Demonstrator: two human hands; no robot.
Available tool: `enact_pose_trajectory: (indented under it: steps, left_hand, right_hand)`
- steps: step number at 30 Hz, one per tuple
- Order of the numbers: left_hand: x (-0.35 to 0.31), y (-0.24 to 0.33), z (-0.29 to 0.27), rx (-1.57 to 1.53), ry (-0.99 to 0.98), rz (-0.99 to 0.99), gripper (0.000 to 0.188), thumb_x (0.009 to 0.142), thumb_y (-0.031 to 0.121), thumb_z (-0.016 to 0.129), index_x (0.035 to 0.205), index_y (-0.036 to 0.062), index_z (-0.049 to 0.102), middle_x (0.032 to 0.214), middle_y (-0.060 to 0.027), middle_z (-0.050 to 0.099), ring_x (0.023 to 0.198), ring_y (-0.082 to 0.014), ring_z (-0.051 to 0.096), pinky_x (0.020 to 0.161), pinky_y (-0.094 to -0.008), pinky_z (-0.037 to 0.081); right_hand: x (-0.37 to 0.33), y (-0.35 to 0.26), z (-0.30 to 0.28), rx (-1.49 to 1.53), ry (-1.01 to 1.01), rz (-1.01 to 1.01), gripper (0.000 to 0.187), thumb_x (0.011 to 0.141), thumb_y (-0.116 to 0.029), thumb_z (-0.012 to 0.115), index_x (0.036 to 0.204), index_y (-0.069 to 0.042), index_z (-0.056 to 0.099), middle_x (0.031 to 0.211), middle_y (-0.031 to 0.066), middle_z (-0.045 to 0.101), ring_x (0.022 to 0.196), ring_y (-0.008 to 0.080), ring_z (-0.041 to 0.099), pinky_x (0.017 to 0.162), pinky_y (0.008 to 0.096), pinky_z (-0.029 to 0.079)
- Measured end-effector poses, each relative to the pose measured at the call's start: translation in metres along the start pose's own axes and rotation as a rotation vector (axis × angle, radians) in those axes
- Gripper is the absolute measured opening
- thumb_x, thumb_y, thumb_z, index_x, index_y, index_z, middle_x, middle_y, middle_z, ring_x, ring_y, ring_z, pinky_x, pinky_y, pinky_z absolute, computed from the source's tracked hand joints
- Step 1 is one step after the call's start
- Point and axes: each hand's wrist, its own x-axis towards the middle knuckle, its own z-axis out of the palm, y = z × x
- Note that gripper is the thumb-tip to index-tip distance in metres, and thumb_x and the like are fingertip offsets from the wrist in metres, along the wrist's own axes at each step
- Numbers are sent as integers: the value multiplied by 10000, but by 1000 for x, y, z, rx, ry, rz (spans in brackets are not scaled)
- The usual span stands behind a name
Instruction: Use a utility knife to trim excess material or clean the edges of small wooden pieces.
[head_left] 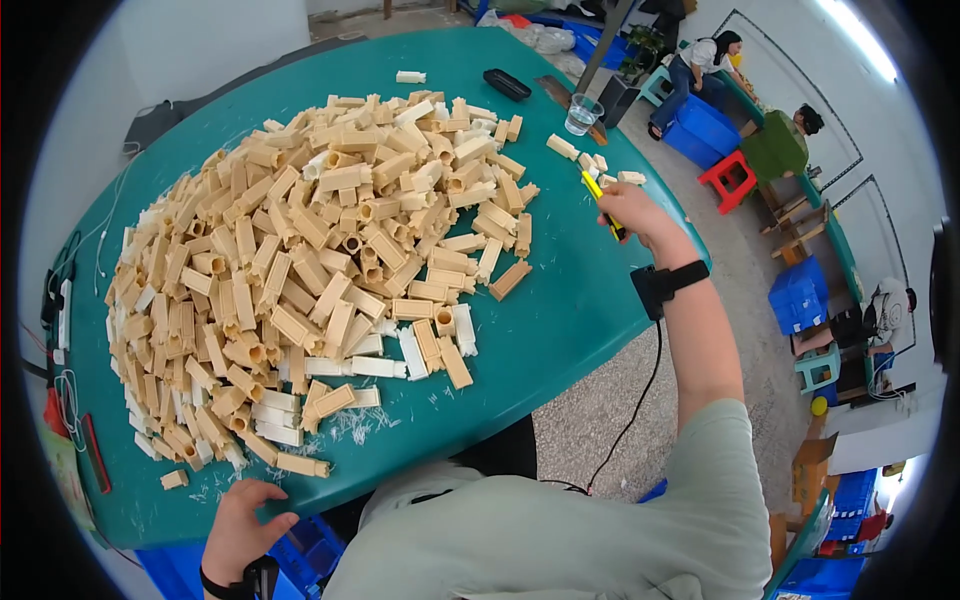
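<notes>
Right hand (636, 212), upper right of the frame: clamped on a yellow-and-black cutter (592, 187), slanted, blade end toward upper left. Left hand (240, 527), lower left: thumb and fingers apart, holding nothing visible, at the near edge of a green table (540, 330); contact with the edge cannot be told. Beige and cream hollow blocks (330, 240), one large heap, left and centre of the frame. Small group of loose pieces (600, 164), upper right, just beside the cutter's tip. Single cream piece (410, 77), top centre, apart from the heap. Black tray (507, 84), top centre. Clear cup (583, 115), right of the tray. Pale shavings (355, 427), scattered below the heap.
</notes>
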Motion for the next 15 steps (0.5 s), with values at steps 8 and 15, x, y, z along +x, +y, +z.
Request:
enact_pose_trajectory:
  steps: [8, 15]
  left_hand:
    - [12, 7, 6, 76, 50, -25, 252, 564, 45, 728, 778, 8, 600, 737, -105, 550, 686, -224, 535, 615, -298, 448]
    - [25, 33, 2, 1, 56, 51, 235, 685, 62, 642, 903, 4, 576, 827, -148, 567, 703, -270, 538, 646, -325, 433]
  right_hand:
    - [101, -18, 15, -344, 473, -53, 340, 701, -209, 558, 895, 71, 569, 826, 195, 611, 768, 296, 609, 636, 364, 485]
    - [174, -6, 30, -498, 356, 76, 365, 736, -270, 593, 970, 10, 586, 1015, 202, 578, 944, 316, 561, 793, 388, 453]
